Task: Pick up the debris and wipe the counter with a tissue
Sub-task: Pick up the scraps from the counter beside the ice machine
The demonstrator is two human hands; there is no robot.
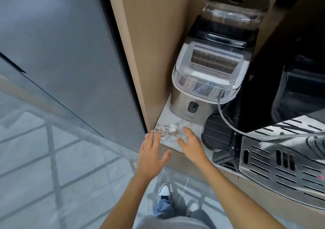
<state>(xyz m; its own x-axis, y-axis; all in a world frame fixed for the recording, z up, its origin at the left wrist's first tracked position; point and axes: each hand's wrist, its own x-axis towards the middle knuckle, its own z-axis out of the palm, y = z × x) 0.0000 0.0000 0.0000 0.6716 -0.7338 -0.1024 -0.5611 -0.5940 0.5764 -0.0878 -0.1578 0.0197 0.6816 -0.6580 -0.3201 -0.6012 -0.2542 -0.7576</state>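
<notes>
Since the scatter of small dark debris (164,132) and the crumpled white tissue wad (173,128) both lie untouched on the pale marbled counter (165,116), in front of the steel ice maker (188,109), your task looks barely begun. Your left hand (152,155) and right hand (190,145) hover nearby, fingers spread, holding nothing; picking up and wiping remain.

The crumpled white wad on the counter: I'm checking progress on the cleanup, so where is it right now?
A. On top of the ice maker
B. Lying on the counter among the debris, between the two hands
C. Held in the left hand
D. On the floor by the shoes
B: the crumpled white wad lies on the counter amid the debris, with the open left hand and right hand either side, neither holding it.
</notes>
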